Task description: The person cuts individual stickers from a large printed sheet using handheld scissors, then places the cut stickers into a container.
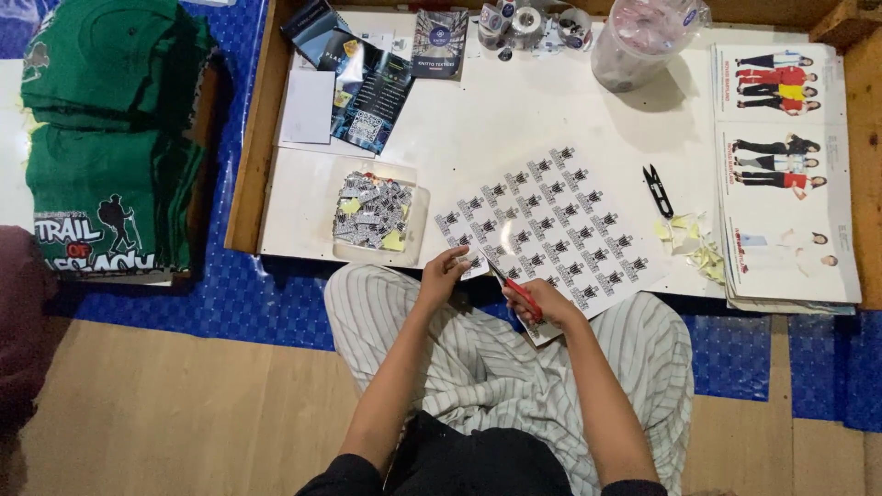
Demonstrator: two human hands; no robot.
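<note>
Red-handled scissors (516, 290) are cutting in your right hand (542, 301), fingers closed around them; your left hand (444, 273) is pinching the sticker sheet (551, 225) at the table (514, 110) edge. Keep it taut.

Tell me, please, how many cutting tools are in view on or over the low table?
2. Red-handled scissors are in the right hand, cutting the printed label sheet that the left hand steadies. Black thread snips lie right of the sheet. Others may be hidden.
</note>
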